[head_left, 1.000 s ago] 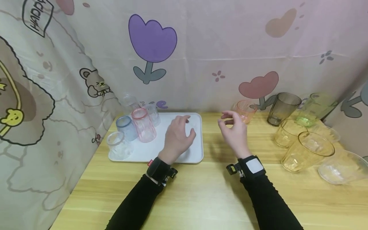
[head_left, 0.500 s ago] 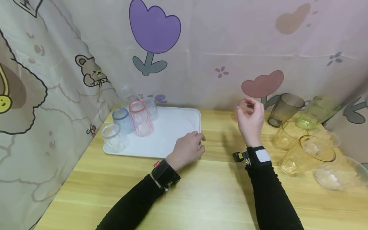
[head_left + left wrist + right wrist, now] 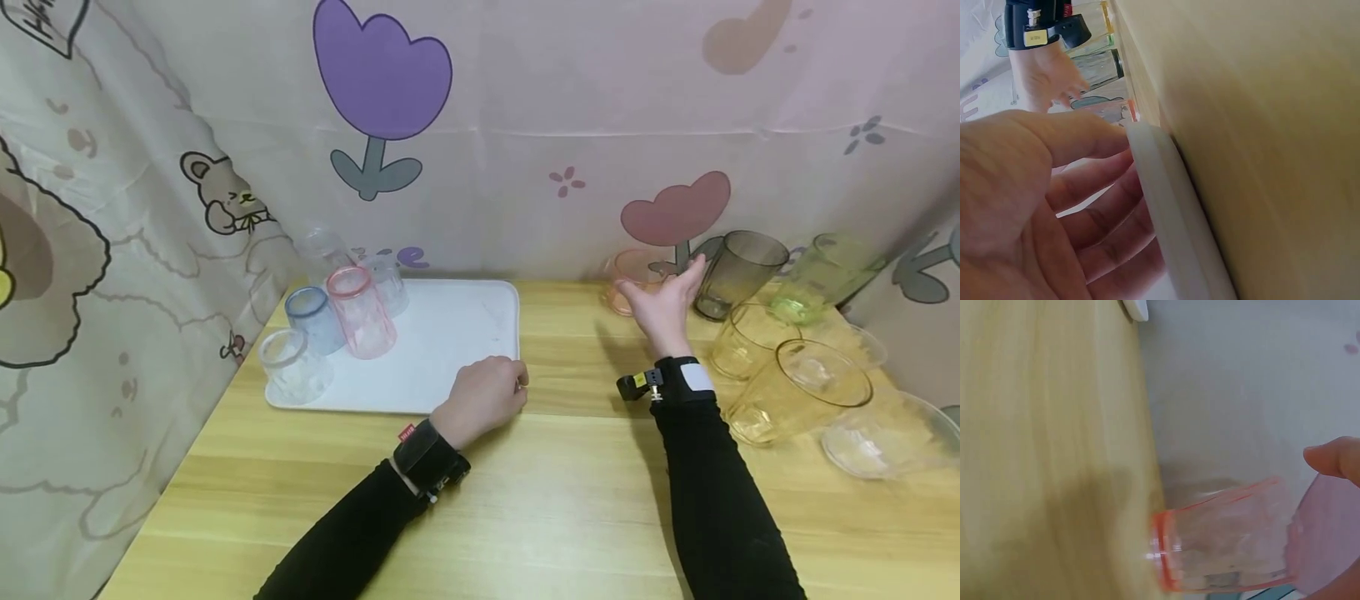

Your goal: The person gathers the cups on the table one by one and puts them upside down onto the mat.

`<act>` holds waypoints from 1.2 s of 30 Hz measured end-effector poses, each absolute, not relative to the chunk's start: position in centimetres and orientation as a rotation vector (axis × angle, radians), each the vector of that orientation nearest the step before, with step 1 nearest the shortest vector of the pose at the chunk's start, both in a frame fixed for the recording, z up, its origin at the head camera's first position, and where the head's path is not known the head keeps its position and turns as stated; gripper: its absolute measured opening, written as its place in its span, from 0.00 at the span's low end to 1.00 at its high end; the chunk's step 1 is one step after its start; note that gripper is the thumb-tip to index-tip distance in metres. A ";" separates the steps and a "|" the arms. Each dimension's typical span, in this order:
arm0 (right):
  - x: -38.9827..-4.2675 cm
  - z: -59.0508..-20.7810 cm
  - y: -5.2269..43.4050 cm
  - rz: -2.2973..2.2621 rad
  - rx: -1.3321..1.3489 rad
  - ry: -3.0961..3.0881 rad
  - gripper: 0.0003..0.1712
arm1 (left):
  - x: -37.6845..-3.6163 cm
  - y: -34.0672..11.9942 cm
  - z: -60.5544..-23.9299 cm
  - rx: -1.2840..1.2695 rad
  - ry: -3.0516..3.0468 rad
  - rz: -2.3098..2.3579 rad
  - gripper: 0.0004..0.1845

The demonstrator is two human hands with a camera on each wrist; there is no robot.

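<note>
1. The orange cup [image 3: 630,279] stands at the far edge of the worktop [image 3: 525,500], against the patterned curtain [image 3: 525,125]. It looks empty; its long axis runs straight up from the worktop. In the right wrist view one rimmed end of the orange cup [image 3: 1225,540] rests on the wood, but whether that is the mouth or the base cannot be told.
2. The right hand [image 3: 663,300] is just beside the cup, on its right — fingers straight and apart, the grip closed on nothing. A fingertip [image 3: 1332,456] shows near the cup's upper end, apart from it.
3. The left hand [image 3: 483,400] holds the near right corner of the white tray [image 3: 450,333]; its fingers [image 3: 1094,181] curl against the tray's rim, the thumb on top.
4. At the tray's far left corner stand a pink cup [image 3: 360,312], a blue cup [image 3: 313,318] and clear cups [image 3: 294,367] — all rim up by the look of it, nothing seen inside them.
5. Towards the worktop's right edge stand a grey tumbler [image 3: 738,271], a green tumbler [image 3: 821,279], amber tumblers [image 3: 795,400] and a clear bowl [image 3: 888,433], none with visible contents.
</note>
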State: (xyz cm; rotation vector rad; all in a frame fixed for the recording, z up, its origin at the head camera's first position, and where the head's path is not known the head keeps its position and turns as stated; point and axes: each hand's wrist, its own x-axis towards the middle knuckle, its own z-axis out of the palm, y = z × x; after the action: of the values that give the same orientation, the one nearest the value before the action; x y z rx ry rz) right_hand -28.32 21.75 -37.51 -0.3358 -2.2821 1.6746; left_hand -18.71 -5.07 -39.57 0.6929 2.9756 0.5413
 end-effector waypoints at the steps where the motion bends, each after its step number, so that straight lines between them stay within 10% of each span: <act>1: -28.4 -37.7 21.8 1.737 -0.344 -2.260 0.73 | -18.7 -5.1 -39.6 0.693 2.980 0.539 0.06; 36: -30.2 -40.0 22.1 1.970 -0.442 -2.140 0.56 | -18.4 -5.2 -39.8 0.679 2.971 0.616 0.03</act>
State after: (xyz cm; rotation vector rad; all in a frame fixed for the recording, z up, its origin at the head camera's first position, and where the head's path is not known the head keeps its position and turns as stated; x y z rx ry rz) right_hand -30.22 22.14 -39.99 -0.4419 -2.1402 1.9701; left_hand -18.43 -5.15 -39.83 0.6793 2.9713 0.6161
